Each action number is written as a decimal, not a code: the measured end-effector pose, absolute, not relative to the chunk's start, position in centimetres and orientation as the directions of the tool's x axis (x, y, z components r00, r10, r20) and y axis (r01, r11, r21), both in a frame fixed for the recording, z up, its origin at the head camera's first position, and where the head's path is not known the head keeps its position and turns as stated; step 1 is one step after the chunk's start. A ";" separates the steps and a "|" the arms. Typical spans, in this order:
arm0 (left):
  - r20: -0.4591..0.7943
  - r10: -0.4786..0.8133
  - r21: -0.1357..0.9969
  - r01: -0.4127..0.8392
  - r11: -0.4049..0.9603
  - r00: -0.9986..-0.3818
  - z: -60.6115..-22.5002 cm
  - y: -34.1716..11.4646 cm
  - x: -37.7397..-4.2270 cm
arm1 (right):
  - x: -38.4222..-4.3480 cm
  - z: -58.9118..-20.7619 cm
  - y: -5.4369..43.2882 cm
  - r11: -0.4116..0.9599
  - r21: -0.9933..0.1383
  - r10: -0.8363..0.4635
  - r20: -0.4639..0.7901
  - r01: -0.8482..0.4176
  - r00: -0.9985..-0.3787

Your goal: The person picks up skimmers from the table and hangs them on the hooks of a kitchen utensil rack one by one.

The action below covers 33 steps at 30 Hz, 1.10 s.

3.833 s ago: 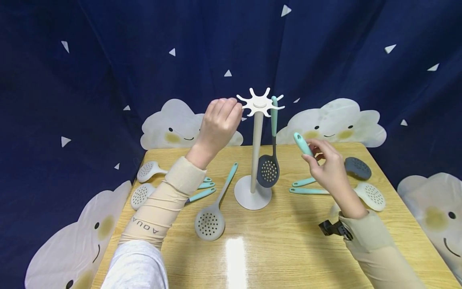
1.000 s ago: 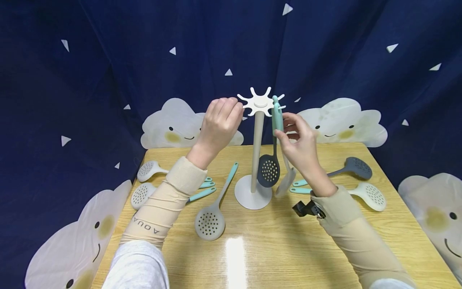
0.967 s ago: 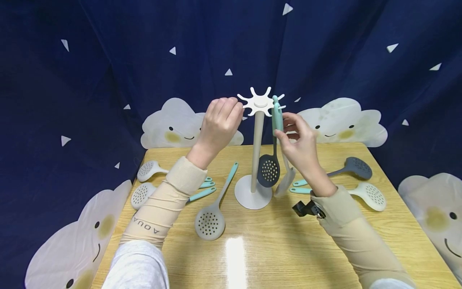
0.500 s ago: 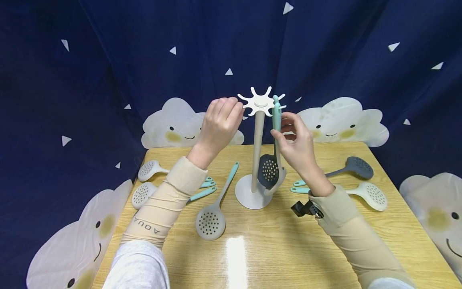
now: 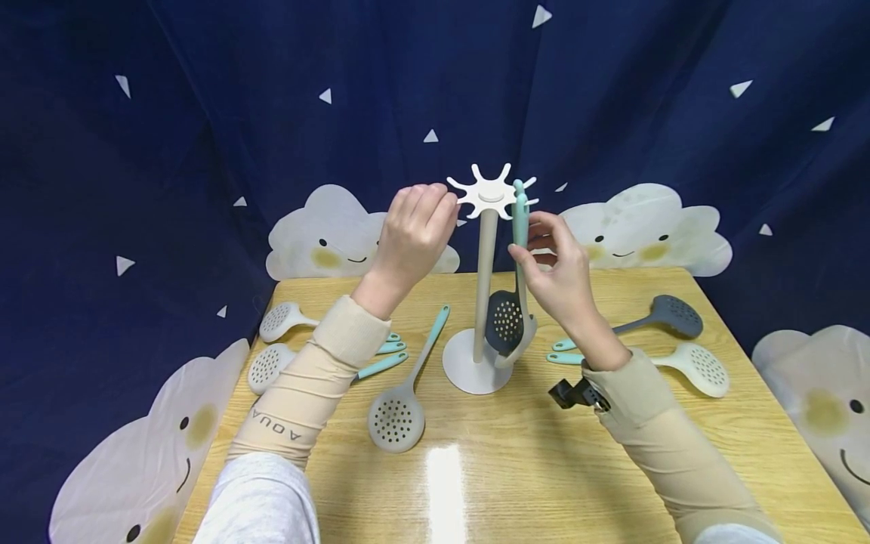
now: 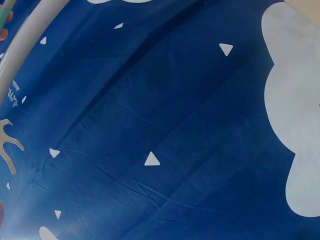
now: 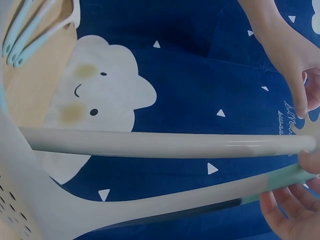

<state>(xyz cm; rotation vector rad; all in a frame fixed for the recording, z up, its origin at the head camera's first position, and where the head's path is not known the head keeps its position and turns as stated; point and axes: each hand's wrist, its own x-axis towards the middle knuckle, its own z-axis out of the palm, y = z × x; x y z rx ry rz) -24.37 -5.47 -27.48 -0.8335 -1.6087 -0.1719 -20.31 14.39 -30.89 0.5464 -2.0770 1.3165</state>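
A white utensil rack [image 5: 483, 295] with a star of hooks on top stands mid-table. My left hand [image 5: 416, 230] is at the hooks' left side; in the right wrist view its thumb and fingers pinch a hook. A dark perforated skimmer [image 5: 504, 317] hangs by its mint handle on the rack's right. In front of it, my right hand [image 5: 560, 264] pinches the mint handle of a light grey skimmer [image 7: 185, 195]. That handle's top is at a right-hand hook; whether its hole is over the tip I cannot tell. Its head overlaps the dark skimmer.
A grey skimmer [image 5: 397, 417] lies left of the rack's base. More pale perforated utensils [image 5: 267, 366] and mint handles lie farther left, partly behind my left arm. A dark turner [image 5: 676, 316] and a white skimmer [image 5: 700, 369] lie on the right.
My right hand has brought the light grey skimmer leftward and up to the rack. Its lower end has since swung left against the hanging dark skimmer. My left hand stays put.
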 end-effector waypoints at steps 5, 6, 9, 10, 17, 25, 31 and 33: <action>0.911 0.413 -0.341 0.594 0.729 0.017 -27.5 -5.5 -24.3 | -20.2 -30.8 14.6 0.422 -0.662 -0.038 0.670 -0.620 -0.741; 0.910 0.413 -0.342 0.593 0.729 0.017 -27.4 -5.5 -24.3 | -20.2 -30.8 14.7 0.421 -0.662 -0.044 0.668 -0.620 -0.743; 0.910 0.415 -0.343 0.593 0.728 0.017 -27.4 -5.5 -24.3 | -20.3 -30.8 14.9 0.411 -0.650 -0.064 0.678 -0.639 -0.732; 0.910 0.414 -0.343 0.593 0.728 0.017 -27.4 -5.5 -24.3 | -20.3 -30.9 15.0 0.407 -0.639 -0.072 0.690 -0.653 -0.720; 0.909 0.416 -0.344 0.589 0.731 0.016 -27.4 -5.5 -24.3 | -21.5 -32.4 16.3 0.403 -0.445 -0.111 0.843 -0.800 -0.526; 0.910 0.414 -0.340 0.588 0.734 0.010 -27.4 -5.4 -24.3 | -23.5 -35.6 18.9 0.541 -0.196 -0.241 0.895 -0.818 -0.374; 0.911 0.412 -0.338 0.590 0.733 0.009 -27.4 -5.5 -24.2 | -24.5 -38.2 20.9 0.626 -0.055 -0.373 0.855 -0.778 -0.360; 0.911 0.413 -0.337 0.589 0.734 0.007 -27.4 -5.5 -24.2 | -24.8 -39.2 21.6 0.646 -0.025 -0.412 0.830 -0.763 -0.376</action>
